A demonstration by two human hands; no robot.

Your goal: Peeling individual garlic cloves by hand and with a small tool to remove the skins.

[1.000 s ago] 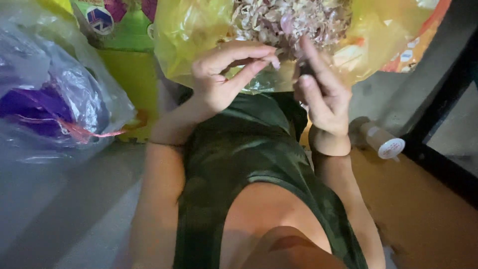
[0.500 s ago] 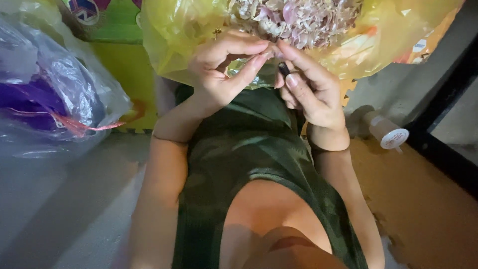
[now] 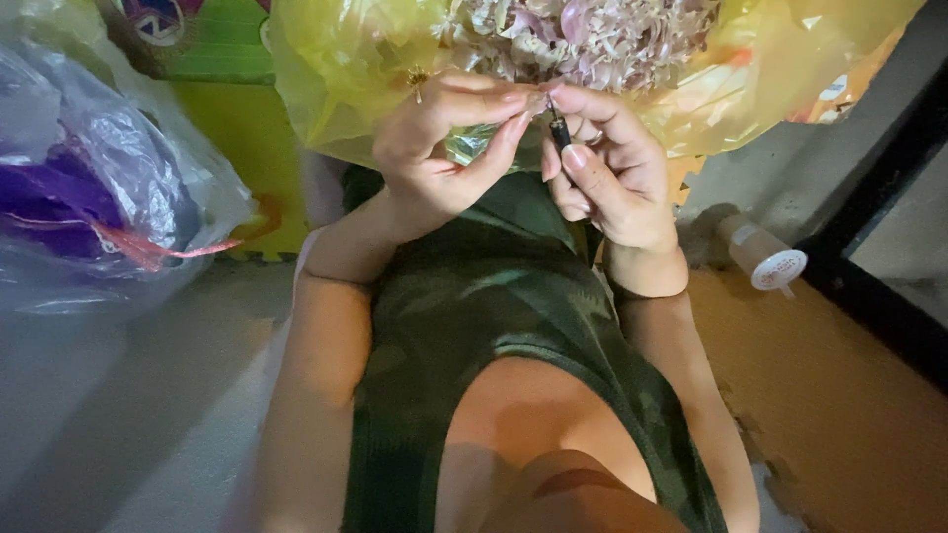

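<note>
A home floor is suggested — bare concrete (image 3: 118,415) is seen. Plastic bags (image 3: 109,188) and a green foam mat (image 3: 247,118) are laid about.

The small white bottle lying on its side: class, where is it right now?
In the head view, the small white bottle lies on the floor at right, beside the right hand and below the yellow bag.

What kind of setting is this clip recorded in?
Probably a home floor used for hand work: the person sits by a green foam mat, with a yellow plastic bag of dried petal-like scraps and a clear bag beside them.
</note>
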